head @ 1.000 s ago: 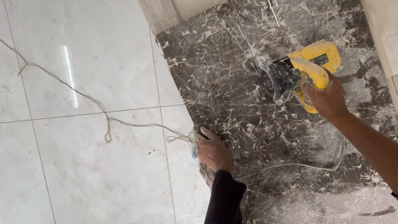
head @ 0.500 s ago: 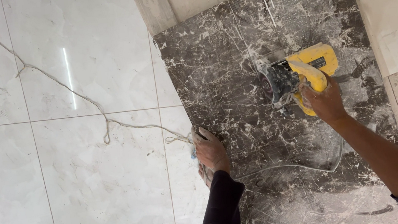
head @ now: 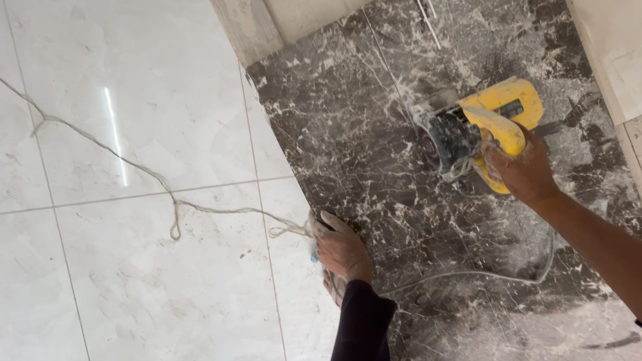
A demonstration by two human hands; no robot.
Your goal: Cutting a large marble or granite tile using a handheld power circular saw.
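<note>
- Fingers of the right hand (head: 524, 172) are wrapped tight round the handle of the yellow cutting saw (head: 486, 131); the saw sits on the dark marble slab (head: 378, 116), a little to the right of the slab's middle
- Against the picture of a second ago, the saw has crept up the slab, away from the person and toward the slab's far edge, along the pale scored line (head: 387, 66) that runs up from its blade; the right hand has gone with it
- Left hand (head: 341, 247) lies flat at the slab's left edge, fingers spread narrow and pressing down, gripping nothing that can be made out; it sits in the same spot as before
- Judged from that, the cut is moving forward while the slab is kept from shifting; a good stretch of the line still lies ahead of the blade
- Grey power cord (head: 463, 276) loops over the near part of the slab, behind the saw
- Thin white string (head: 123, 160) trails over the glossy white floor tiles (head: 109, 313) to the left of the slab, ending near the left hand
- Pale tile (head: 630, 36) lies just beside the slab's right edge, where white dust lies on the dark stone
</note>
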